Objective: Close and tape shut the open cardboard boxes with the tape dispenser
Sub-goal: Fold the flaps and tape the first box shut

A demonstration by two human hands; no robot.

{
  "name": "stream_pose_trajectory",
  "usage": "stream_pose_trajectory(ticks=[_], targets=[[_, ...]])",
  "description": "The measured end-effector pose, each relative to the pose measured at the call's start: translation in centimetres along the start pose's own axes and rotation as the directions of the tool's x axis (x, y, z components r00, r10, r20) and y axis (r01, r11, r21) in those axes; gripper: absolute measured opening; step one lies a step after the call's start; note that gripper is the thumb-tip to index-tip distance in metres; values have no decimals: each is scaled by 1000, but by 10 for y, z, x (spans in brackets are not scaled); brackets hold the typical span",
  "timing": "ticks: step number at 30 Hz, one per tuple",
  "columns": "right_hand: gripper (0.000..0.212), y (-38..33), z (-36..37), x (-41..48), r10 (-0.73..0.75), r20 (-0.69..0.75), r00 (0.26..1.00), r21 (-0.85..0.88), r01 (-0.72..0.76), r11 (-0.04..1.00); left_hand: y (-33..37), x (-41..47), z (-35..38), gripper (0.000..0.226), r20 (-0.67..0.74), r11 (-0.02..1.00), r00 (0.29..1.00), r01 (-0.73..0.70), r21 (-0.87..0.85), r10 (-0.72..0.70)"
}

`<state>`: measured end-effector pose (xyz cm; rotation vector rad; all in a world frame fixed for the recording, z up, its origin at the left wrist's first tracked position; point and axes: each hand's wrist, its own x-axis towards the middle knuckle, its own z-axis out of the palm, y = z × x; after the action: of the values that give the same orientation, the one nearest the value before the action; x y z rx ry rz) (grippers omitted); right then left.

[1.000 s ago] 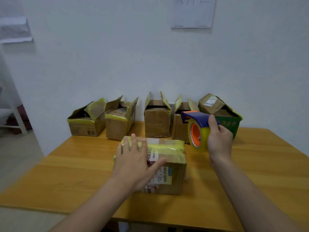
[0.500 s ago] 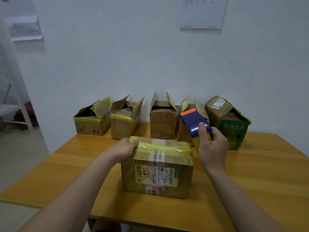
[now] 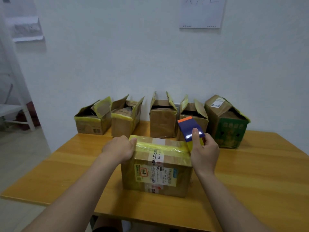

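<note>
The taped cardboard box [image 3: 157, 168] sits mid-desk, with bare wooden desk [image 3: 259, 173] open to its left, right and front. Five open boxes [image 3: 163, 121] line the far edge just behind it, against the white wall [image 3: 117, 56]. The left hand [image 3: 119, 149] grips the box's upper left edge, fingers curled over the top. The right hand [image 3: 204, 153] clasps the blue tape dispenser [image 3: 190, 129] at the box's upper right corner. A paper sheet [image 3: 202, 12] hangs on the wall.

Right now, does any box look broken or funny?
Yes. The green box at the back row's right end looks battered: its labelled flap sticks up crooked, and ragged yellow tape lines its rim.
</note>
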<state>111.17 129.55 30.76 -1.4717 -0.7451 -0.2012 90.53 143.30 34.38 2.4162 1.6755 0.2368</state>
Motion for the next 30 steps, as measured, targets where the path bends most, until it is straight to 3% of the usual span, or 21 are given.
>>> stream_pose_trajectory(ticks=[2, 4, 6, 10, 13, 18, 23, 27, 30], targets=[[45, 3, 0, 0, 22, -2, 1000, 12, -22, 1000, 7, -9, -1, 63, -89, 992, 995, -23, 127, 35], [45, 5, 1, -1, 50, -10, 999, 28, -50, 998, 24, -30, 2, 66, -202, 966, 966, -109, 236, 158], [45, 5, 1, -3, 86, -32, 996, 47, -84, 995, 45, -54, 15, 80, -140, 948, 954, -231, 220, 265], [45, 6, 1, -5, 143, -59, 988, 75, -139, 988, 81, -84, 41, 133, 0, 916, 926, -373, 147, 377], [48, 9, -5, -1, 215, -13, 977, 147, -211, 966, 102, -89, 50, 142, -31, 893, 902, -421, 158, 431], [46, 13, -25, 14, 313, 130, 941, 261, -337, 905, 103, -80, 60, 110, -182, 870, 853, -463, 172, 490], [44, 4, -39, 25, 254, 194, 948, 255, -299, 920, 97, -73, 61, 69, -267, 761, 729, -648, 29, 630], [38, -5, -58, 43, 193, 178, 965, 252, -235, 939, 73, -59, 51, 52, -217, 552, 625, -772, -315, 750], [36, -13, -75, 60, 154, 230, 961, 223, -207, 953, 61, -46, 44, 53, -152, 518, 652, -704, -486, 743]])
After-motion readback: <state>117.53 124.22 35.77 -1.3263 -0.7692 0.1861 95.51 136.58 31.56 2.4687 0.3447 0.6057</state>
